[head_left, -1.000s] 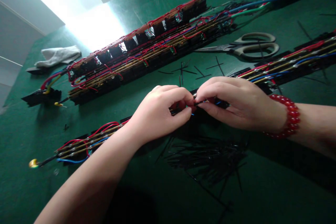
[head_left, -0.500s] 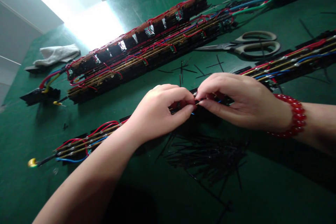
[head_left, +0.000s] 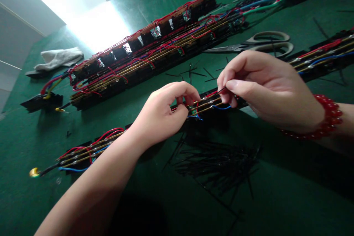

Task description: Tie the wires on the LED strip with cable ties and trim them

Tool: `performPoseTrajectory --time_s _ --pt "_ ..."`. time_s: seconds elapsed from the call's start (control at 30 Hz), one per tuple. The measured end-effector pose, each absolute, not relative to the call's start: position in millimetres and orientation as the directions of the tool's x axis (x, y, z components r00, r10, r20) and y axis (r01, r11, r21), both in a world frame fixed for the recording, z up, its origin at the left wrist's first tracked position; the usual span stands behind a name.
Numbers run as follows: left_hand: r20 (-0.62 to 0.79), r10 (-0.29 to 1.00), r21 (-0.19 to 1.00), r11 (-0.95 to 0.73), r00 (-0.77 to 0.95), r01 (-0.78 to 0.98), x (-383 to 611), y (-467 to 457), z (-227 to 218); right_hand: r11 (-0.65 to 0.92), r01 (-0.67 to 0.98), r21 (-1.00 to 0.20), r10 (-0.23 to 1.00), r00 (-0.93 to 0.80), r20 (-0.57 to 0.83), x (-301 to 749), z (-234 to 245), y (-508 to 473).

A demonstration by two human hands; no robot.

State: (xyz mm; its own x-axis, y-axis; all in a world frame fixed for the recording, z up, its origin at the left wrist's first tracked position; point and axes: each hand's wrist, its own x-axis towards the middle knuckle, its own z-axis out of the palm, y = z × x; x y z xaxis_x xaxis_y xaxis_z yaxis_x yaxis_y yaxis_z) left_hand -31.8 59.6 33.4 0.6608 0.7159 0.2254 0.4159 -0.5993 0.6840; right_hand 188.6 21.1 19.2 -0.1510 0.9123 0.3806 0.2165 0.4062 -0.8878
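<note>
A long wired strip (head_left: 212, 103) with brass rods and red and blue wires runs diagonally under both hands. My left hand (head_left: 163, 114) is curled over its middle, thumb on the near side and fingers on the far side, beside a small green board (head_left: 194, 111). Just to the right, my right hand (head_left: 268, 86) pinches a thin black cable tie (head_left: 222, 90) between thumb and forefinger, slightly above the strip. The tie's far end cannot be made out clearly. Nearer me lies a loose pile of black cable ties (head_left: 218, 166).
Scissors (head_left: 243, 47) lie behind my right hand, with cut black pieces (head_left: 190, 70) scattered nearby. Further back are two more wired strips (head_left: 143, 40) with thick cables. A grey cloth (head_left: 62, 57) sits at the left on the green table (head_left: 24, 143).
My right hand has pulled away to the right and up from my left hand, drawing the cable tie's end. My left hand has shifted slightly left, uncovering the small green board.
</note>
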Motion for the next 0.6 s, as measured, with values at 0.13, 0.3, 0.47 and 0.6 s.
performPoseTrajectory --time_s 0.13,0.3,0.47,0.6 --pt "0.207 0.721 0.677 -0.594 0.662 0.435 -30.1 59.4 34.1 0.438 0.208 -0.875 0.896 -0.183 0.405 191.1 19.5 21.4" --pt "0.213 0.713 0.675 -0.602 0.669 0.427 -30.6 60.4 33.0 0.416 0.252 -0.873 0.903 -0.228 0.365 193.1 20.4 23.3" --pt "0.214 0.709 0.685 -0.6 0.672 0.414 -31.8 60.8 31.8 0.36 0.105 -0.927 0.922 -0.192 0.336 191.9 22.8 24.1" --pt "0.208 0.711 0.677 -0.6 0.672 0.426 -31.6 60.8 32.0 0.373 0.183 -0.91 0.916 -0.228 0.329 193.6 22.9 24.0"
